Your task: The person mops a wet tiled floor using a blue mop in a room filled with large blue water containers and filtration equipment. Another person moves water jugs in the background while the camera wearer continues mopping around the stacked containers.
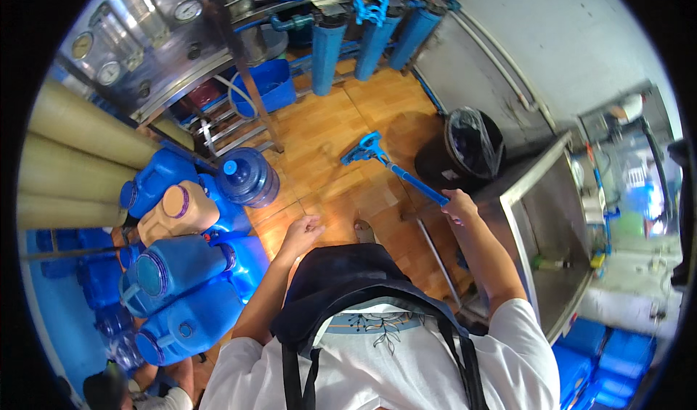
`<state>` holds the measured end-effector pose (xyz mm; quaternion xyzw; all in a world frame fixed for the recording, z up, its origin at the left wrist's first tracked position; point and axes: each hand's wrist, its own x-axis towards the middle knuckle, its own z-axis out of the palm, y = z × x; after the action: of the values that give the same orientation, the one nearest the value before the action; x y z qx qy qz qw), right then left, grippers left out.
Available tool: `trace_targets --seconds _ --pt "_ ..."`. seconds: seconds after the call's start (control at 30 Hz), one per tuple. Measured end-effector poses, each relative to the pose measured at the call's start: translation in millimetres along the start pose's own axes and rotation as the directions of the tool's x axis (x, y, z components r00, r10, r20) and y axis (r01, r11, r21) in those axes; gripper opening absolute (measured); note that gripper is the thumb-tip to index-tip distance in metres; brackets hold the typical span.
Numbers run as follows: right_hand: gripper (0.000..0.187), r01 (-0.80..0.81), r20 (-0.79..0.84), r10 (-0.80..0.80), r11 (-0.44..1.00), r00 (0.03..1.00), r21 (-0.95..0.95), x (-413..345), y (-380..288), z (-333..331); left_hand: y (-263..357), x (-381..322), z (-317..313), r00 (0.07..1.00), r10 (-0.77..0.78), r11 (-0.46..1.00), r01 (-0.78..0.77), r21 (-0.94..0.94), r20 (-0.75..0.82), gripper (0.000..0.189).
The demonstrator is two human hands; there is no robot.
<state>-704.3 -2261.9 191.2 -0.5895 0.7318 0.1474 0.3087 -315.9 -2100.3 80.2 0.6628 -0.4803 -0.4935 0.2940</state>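
My right hand (462, 207) grips the blue handle of a mop or squeegee (411, 182), which slants away to the left. Its blue head (366, 146) is over the wood-patterned tile floor (332, 165); whether it touches the tiles I cannot tell. My left hand (301, 235) holds nothing, its fingers loosely curled and a little apart, in front of my dark apron or bag (348, 268). Beyond it on the left stands a clear blue round water bottle (256, 178) with a blue cap.
Several blue jugs (190, 320) and a tan one (185, 214) crowd the left; a person (109, 388) is behind them. Filter housings (328, 56) and a blue tub (280, 86) lie ahead. A black lined bin (433, 165) and a steel sink (536, 176) flank the right.
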Motion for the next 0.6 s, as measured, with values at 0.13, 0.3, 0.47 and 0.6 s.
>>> trace_targets --seconds 0.13,0.3,0.47,0.6 --pt "0.069 -0.184 0.255 0.053 0.831 0.965 0.525 99.1 -12.6 2.9 -12.3 -7.7 -9.8 0.975 -0.161 0.982 0.173 0.070 -0.156 0.050" --pt "0.063 -0.104 0.331 -0.133 0.786 0.934 0.609 181.1 -102.4 43.6 -20.4 -41.4 18.4 0.828 -0.411 0.911 0.387 -0.142 -0.381 0.051" --pt "0.019 0.270 0.640 -0.345 0.938 0.686 0.217 185.6 -204.6 60.5 3.5 -73.3 73.5 0.673 -0.582 0.813 0.473 -0.340 -0.456 0.053" --pt "0.016 0.150 0.752 -0.193 0.981 0.630 0.126 174.3 -239.7 71.4 29.7 -97.6 108.9 0.552 -0.698 0.716 0.556 -0.422 -0.457 0.050"
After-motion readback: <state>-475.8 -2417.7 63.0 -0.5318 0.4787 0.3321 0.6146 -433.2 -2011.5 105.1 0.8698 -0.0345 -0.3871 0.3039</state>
